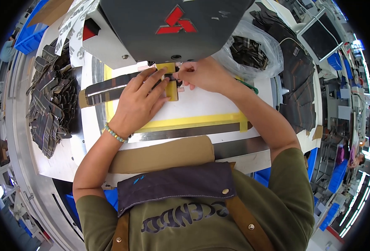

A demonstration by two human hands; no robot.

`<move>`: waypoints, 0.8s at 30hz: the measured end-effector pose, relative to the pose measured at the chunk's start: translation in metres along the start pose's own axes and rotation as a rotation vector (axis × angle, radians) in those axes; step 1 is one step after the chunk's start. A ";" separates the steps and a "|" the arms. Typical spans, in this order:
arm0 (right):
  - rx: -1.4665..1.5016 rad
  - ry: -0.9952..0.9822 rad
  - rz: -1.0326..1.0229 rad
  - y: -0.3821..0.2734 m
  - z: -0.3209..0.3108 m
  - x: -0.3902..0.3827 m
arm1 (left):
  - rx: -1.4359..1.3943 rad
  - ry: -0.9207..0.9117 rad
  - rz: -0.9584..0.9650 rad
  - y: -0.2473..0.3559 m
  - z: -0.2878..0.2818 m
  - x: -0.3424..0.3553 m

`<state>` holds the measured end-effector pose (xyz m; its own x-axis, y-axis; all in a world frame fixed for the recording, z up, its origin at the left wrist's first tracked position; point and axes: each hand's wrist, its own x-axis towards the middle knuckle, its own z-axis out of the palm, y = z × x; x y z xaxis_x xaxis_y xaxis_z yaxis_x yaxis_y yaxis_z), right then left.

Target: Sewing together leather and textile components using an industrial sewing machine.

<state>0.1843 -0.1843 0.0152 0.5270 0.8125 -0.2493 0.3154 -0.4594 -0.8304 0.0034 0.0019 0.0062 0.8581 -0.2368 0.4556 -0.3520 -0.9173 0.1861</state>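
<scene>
A long dark plaid fabric strip [105,89] lies slanting across the white work plate under the sewing machine head, with a yellow jig piece [173,94] at its right end. My left hand [145,94] rests palm down over the strip and jig, fingers slightly apart and pressing on them. My right hand [199,75] is pinched at the strip's right end, beside the jig; what it holds is too small to name. Small pink pieces show around that end. A green-handled tool [250,86] lies partly behind my right wrist.
The dark machine head [164,21] overhangs my hands. Plaid fabric pieces [53,98] are heaped at left. A plastic bag of dark pieces [252,52], dark cloth [298,100] and a small monitor [319,35] are at right. A padded tan roll [164,154] lines the front edge.
</scene>
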 end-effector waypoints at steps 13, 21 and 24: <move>0.007 0.006 0.015 -0.004 -0.002 0.004 | -0.040 -0.092 -0.039 -0.001 0.003 0.001; -0.598 0.295 -0.557 0.017 0.016 -0.039 | -0.016 -0.115 -0.021 0.003 0.001 0.003; -0.706 0.320 -0.721 0.027 0.027 -0.050 | -0.025 -0.119 -0.026 -0.001 0.002 0.003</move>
<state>0.1454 -0.2273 -0.0085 0.1831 0.8908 0.4159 0.9696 -0.0938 -0.2260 0.0065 0.0012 0.0055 0.9047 -0.2509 0.3442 -0.3372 -0.9156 0.2190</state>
